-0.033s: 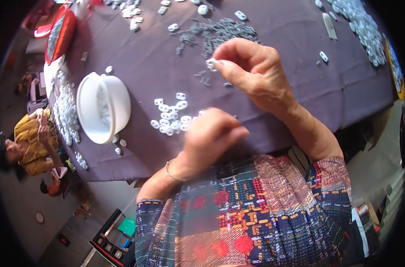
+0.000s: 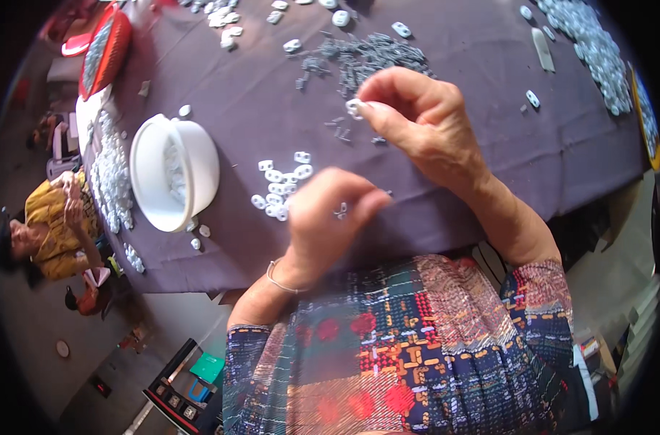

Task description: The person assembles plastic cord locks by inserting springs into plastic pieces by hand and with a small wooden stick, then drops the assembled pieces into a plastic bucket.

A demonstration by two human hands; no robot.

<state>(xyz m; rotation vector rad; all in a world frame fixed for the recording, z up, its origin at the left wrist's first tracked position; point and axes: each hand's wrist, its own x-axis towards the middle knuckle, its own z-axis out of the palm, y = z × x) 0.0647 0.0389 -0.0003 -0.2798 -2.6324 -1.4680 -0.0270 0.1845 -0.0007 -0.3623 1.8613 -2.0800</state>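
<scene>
My right hand (image 2: 431,123) is closed in a pinch, thumb against forefinger. Between those fingertips is a small white plastic piece (image 2: 354,109) with holes. Nearer to me, my left hand (image 2: 326,214) is smeared by motion, so its grip does not show clearly. Small grey bits (image 2: 340,211) appear beside its thumb, whether in the hand or on the cloth I cannot tell. A loose group of white two-hole pieces (image 2: 274,190) lies just left of that hand, partly covered by it. Beyond my right hand spreads a heap of short grey pins (image 2: 373,58).
A white tub (image 2: 203,170) holding pale pieces stands left on the purple cloth (image 2: 250,80). White pieces are heaped beside it (image 2: 111,174) and at far right (image 2: 598,65). A red basket (image 2: 111,51) sits far left. Another person (image 2: 58,225) is beyond the left edge.
My left hand has shifted slightly left over the white pieces, and grey bits now show by its thumb. The right hand keeps its pinch; the whole view has shifted a little.
</scene>
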